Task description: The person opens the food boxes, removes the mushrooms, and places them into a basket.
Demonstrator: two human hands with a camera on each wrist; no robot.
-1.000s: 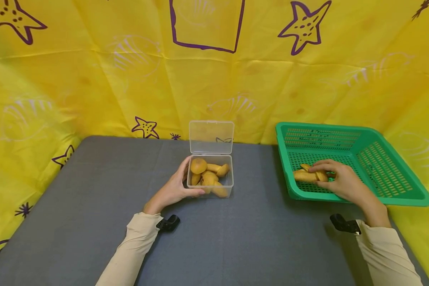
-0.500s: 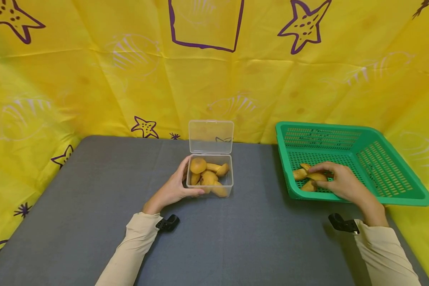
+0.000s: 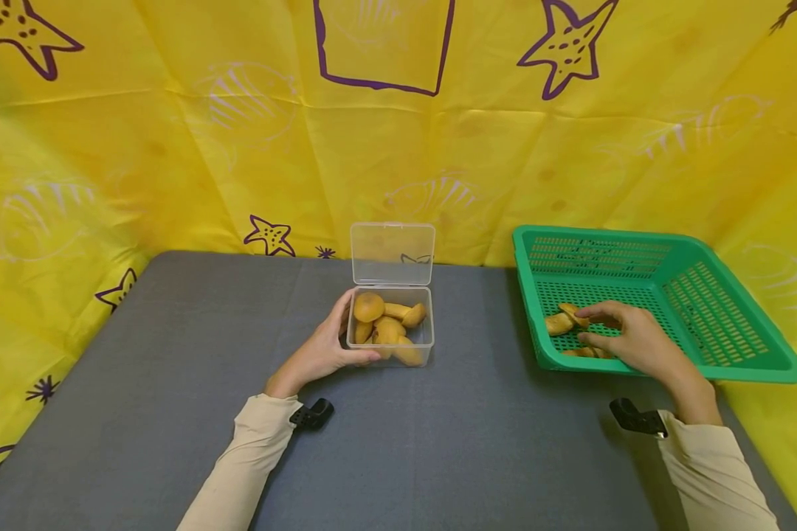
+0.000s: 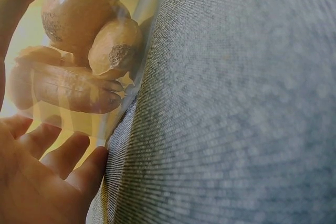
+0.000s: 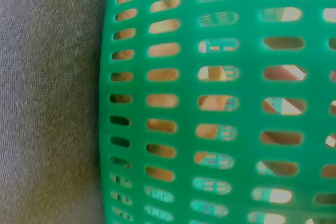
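A small clear plastic box (image 3: 426, 355), its hinged lid raised at the back, holds several yellow-brown mushrooms (image 3: 389, 330). My left hand (image 3: 320, 349) grips the box's left side, thumb along the front and fingers behind. Close up in the left wrist view, those fingers press the clear wall beside the mushrooms (image 4: 73, 87). My right hand (image 3: 637, 339) reaches into a green basket (image 3: 764, 332), fingers and thumb spread apart. Its fingertips are at the cap of a mushroom (image 3: 559, 323). Another mushroom (image 3: 586, 353) lies below the thumb, partly hidden.
A grey cloth (image 3: 398, 442) covers the table. Yellow patterned fabric (image 3: 478, 162) hangs behind and at both sides. In the right wrist view, the basket's slotted wall (image 5: 184, 87) blocks most of the right hand's work.
The right hand has let go of a mushroom, which now lies lower by the basket's front wall, and its fingers have spread at another one. The left hand and box have stayed put.
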